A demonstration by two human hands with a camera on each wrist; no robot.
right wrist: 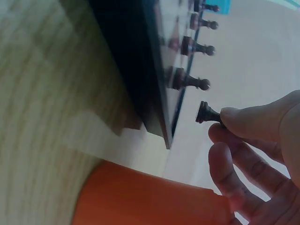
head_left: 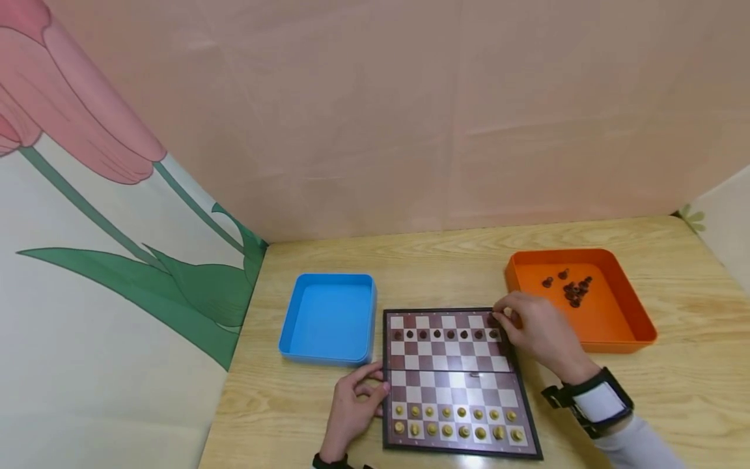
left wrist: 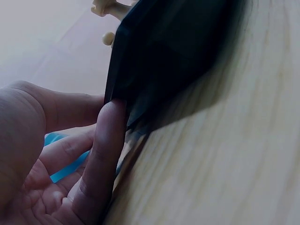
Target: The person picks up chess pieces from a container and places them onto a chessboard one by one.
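A small folding chessboard [head_left: 457,378] lies on the wooden table. Two rows of light pieces [head_left: 457,422] stand at its near edge, and a row of dark pawns [head_left: 445,334] near the far edge. My right hand [head_left: 508,318] hovers over the board's far right corner and pinches a dark chess piece [right wrist: 206,113] between thumb and fingertips [right wrist: 234,117]. My left hand [head_left: 368,391] rests on the table, with a straight finger [left wrist: 105,140] pressed against the board's left edge [left wrist: 140,79]; it holds nothing.
An orange tray [head_left: 621,326] with several dark pieces [head_left: 571,288] sits right of the board, beside my right hand. A blue tray [head_left: 328,319] with nothing in it stands to the board's left. Pink walls enclose the table at the back and left.
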